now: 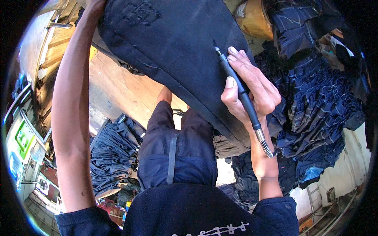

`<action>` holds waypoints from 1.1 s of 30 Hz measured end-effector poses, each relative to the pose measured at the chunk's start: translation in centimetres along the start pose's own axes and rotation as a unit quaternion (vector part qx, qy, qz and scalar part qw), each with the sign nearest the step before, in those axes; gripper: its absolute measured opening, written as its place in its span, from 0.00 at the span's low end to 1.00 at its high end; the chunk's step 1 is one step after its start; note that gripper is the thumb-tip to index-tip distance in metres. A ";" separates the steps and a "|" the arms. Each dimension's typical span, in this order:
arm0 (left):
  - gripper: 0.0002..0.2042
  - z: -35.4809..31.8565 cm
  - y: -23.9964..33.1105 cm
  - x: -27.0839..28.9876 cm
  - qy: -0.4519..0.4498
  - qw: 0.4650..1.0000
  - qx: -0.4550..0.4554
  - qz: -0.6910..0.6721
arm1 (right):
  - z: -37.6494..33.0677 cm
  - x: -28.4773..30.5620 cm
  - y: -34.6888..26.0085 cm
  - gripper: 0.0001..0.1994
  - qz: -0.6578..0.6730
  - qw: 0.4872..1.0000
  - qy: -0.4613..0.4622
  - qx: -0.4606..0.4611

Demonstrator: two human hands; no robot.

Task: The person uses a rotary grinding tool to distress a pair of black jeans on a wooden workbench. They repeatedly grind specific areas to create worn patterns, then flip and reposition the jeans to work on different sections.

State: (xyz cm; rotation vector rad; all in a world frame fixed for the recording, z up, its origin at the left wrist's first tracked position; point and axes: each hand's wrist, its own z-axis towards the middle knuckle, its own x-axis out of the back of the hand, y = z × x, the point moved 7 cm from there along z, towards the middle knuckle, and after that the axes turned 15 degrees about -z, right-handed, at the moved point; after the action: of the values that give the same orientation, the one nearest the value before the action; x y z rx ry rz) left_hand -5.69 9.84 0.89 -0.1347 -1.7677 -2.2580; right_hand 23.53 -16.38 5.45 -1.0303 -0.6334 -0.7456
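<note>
A: Where the floor shows below, what is seen around the work?

B: A stack of folded dark jeans is seen low on the left, beside the person's own legs in dark shorts. A big heap of blue jeans is piled on the right, just behind the right hand. A green and white machine is seen at the far left edge, and a brown rounded form at the top.

A: Is anything set in the way?

B: The middle of the view is filled by a dark trouser leg, stretched over a bulging shape, so the floor behind it is hidden.

A: How is the tool held?

B: A slim black pen-like tool is gripped like a pencil by the right hand, fingers closed around its shaft. Its tip is laid against the dark cloth, above the fingers, and a metal spring end is seen below the wrist.

A: And the left hand?

B: It is raised to the top edge of the cloth, mostly cut off; its grip cannot be told.
</note>
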 end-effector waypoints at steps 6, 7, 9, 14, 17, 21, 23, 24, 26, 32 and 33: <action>0.17 0.1 -0.5 0.0 0.014 1.000 0.002 0.004 | -0.8 0.4 0.3 0.16 -0.008 1.000 0.013 0.004; 0.17 0.0 -0.5 0.0 0.013 1.000 0.005 0.010 | -1.0 0.5 0.3 0.16 -0.007 1.000 0.012 0.003; 0.17 0.0 -0.5 0.0 0.012 1.000 0.014 0.014 | -1.3 0.7 0.3 0.17 -0.005 1.000 0.007 -0.002; 0.18 -0.2 0.3 -0.1 0.010 1.000 0.004 0.000 | -0.7 0.6 0.4 0.15 0.029 1.000 0.003 -0.005; 0.19 -0.3 0.9 0.1 0.016 0.997 -0.013 0.079 | 0.5 -0.4 1.0 0.16 0.010 1.000 -0.016 -0.003; 0.20 -0.5 0.9 0.3 0.017 0.996 -0.008 0.090 | 1.2 -0.8 0.8 0.16 0.014 0.999 0.015 0.032; 0.20 -0.5 0.6 0.3 0.018 0.995 0.013 0.095 | 1.1 -0.7 0.8 0.16 0.007 0.999 0.033 0.030; 0.20 -0.4 0.6 0.2 0.013 0.997 0.010 0.075 | 1.0 -0.7 0.8 0.16 0.012 0.999 0.036 0.028; 0.21 -0.3 0.6 -0.1 0.003 0.999 0.003 0.035 | 0.7 -0.5 0.8 0.16 0.016 0.999 0.032 0.014; 0.20 -0.8 -0.2 -0.1 0.004 1.000 0.004 -0.014 | 0.2 0.1 1.0 0.16 -0.019 0.999 0.023 0.018; 0.20 -0.8 -0.4 0.0 0.007 1.000 0.011 0.006 | 0.1 0.2 1.0 0.16 -0.019 0.999 0.024 0.018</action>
State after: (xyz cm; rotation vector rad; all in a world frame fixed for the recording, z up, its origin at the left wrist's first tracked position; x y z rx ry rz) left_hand -5.76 9.20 0.32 -0.1229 -1.7795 -2.2252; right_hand 24.47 -16.04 5.10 -0.9661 -0.6247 -0.7875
